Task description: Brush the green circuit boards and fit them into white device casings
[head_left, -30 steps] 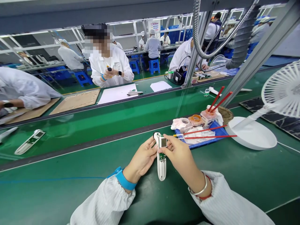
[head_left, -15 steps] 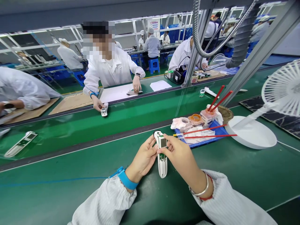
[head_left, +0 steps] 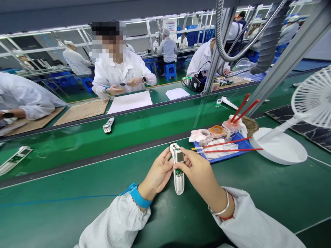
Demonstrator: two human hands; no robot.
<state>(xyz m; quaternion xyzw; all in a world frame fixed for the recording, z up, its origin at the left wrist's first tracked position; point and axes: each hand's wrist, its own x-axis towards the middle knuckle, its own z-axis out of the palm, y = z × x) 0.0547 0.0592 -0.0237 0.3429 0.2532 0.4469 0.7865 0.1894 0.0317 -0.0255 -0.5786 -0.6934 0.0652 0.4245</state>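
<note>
Both my hands hold a white open device shell (head_left: 178, 179) with a small grey screen and a green circuit board inside, upright over the green bench. My left hand (head_left: 157, 174) grips its left side, fingers curled round it. My right hand (head_left: 198, 172) pinches its top right by the screen. A blue strap with a blue cord circles my left wrist; a silver bangle sits on my right.
A blue tray (head_left: 234, 153) with red-handled swabs, tape rolls and white cloths lies right of my hands. A white fan (head_left: 281, 146) stands at far right. Two white shells (head_left: 108, 124) (head_left: 14, 159) lie on the green conveyor. A person in white works opposite.
The person opposite set a white shell on the conveyor and drew the hands back. The shells on the belt moved left. My hands kept their hold on the device.
</note>
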